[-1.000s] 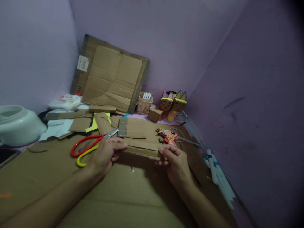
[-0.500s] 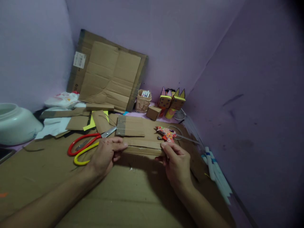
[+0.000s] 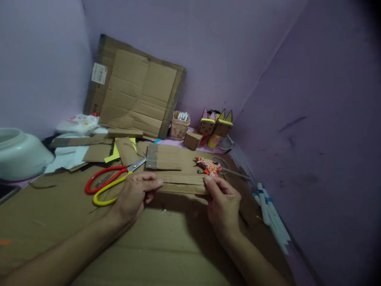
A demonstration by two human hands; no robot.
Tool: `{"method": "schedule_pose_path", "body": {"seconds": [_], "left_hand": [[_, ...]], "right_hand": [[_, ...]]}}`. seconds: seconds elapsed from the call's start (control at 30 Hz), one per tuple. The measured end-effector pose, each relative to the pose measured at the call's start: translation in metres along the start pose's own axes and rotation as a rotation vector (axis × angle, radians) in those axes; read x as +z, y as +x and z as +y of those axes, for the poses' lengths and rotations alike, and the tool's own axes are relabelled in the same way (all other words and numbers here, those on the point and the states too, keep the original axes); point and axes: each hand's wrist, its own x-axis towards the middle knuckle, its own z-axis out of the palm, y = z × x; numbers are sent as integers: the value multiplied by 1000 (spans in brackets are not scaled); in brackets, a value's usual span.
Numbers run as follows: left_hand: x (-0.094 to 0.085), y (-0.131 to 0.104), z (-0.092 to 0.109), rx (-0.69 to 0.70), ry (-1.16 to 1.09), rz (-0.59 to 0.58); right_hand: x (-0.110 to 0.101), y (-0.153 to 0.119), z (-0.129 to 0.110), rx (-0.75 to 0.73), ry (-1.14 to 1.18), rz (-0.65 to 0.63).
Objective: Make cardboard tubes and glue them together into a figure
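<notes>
A narrow folded cardboard strip [image 3: 183,186] is stretched level between my two hands, just above the cardboard-covered table. My left hand [image 3: 139,192] pinches its left end, thumb on top. At the right end, my right hand [image 3: 222,198] grips it between thumb and fingers. Scissors [image 3: 114,180] with one red and one yellow handle lie beside my left hand, blades pointing to the upper right. Beyond the strip rests a flat cardboard rectangle [image 3: 164,157] with grey tape on its left end. A flower-patterned glue gun [image 3: 210,166] lies beyond my right hand.
Large cardboard sheets [image 3: 137,87] lean on the back wall. A paper holder with markers [image 3: 179,126], a small cardboard box [image 3: 193,140] and crowned cardboard figures [image 3: 216,128] stand at the back. Left is a pale pot [image 3: 24,155]; right are white glue sticks or markers [image 3: 272,216].
The strip is tilted slightly, so more of its upper face shows, and both hands have shifted a little to the right. The other things lie as before.
</notes>
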Motion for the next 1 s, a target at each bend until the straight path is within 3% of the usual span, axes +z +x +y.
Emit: {"method": "schedule_pose_path", "body": {"seconds": [0.2, 0.4, 0.67, 1.0], "left_hand": [[-3, 5, 4, 48, -13, 75], [-3, 7, 5, 48, -23, 96], [-6, 9, 2, 27, -7, 78], [-3, 3, 7, -7, 68, 37]], "right_hand": [[5, 3, -2, 182, 113, -134], [3, 9, -9, 403, 169, -129], [2, 14, -17, 463, 204, -189], [-1, 14, -14, 464, -49, -277]]}}
